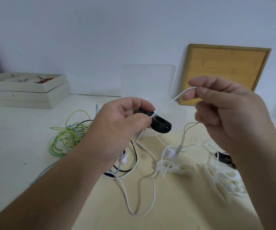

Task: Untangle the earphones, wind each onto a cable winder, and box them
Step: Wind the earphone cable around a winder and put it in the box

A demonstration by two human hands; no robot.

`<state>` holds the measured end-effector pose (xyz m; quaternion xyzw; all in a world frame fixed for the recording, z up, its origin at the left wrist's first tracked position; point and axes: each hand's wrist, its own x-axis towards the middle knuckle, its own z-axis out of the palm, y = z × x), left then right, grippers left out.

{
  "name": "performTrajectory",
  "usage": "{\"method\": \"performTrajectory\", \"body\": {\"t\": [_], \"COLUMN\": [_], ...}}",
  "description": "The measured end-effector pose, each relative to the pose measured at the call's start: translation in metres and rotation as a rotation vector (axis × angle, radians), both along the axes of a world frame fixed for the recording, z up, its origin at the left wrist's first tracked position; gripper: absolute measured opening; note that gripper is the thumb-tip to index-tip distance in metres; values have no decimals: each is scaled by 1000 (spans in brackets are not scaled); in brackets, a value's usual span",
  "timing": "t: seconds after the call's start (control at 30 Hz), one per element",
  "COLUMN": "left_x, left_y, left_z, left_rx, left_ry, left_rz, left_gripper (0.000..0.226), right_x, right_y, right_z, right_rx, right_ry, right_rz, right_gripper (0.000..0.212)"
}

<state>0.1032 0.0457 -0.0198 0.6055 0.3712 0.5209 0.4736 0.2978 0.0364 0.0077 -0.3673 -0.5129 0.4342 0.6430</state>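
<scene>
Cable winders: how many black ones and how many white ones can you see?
Black cable winders: 2, one held in the left hand at, one lying at the right.
White cable winders: 2 that I can make out; that pile is blurred.
Total: 4.

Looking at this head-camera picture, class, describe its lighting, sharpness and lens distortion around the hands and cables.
Head view: soft, even light with faint shadows, no glare; the white winders are smeared at lower right; the black winder and white cable look sharper; forearms balloon toward the corners, wide-angle stretch.
</scene>
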Motion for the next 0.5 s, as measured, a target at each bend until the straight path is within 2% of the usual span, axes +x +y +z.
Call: {"method": "performTrajectory", "body": {"t": [0.13, 0.2, 0.37, 0.5], "left_x": [-3, -4, -1, -2], "left_y": [1, 1, 1, -1], "left_z": [-1, -1, -2, 2], "left_rx": [-15, -57, -88, -125], "left_ry": [18, -23, -144, -244], "left_rz": [-59, -94, -127, -125], "left_gripper": [20, 20, 20, 17], "right_x": [11, 16, 17, 13], "right_y": [3, 4, 8, 8], "right_z": [5, 6, -3, -7], "right_rx": [-23, -25, -159, -281], "right_ry": [167, 157, -313, -632], "right_rz": [-63, -109, -242, -304], "right_gripper": [22, 21, 19, 29]}}
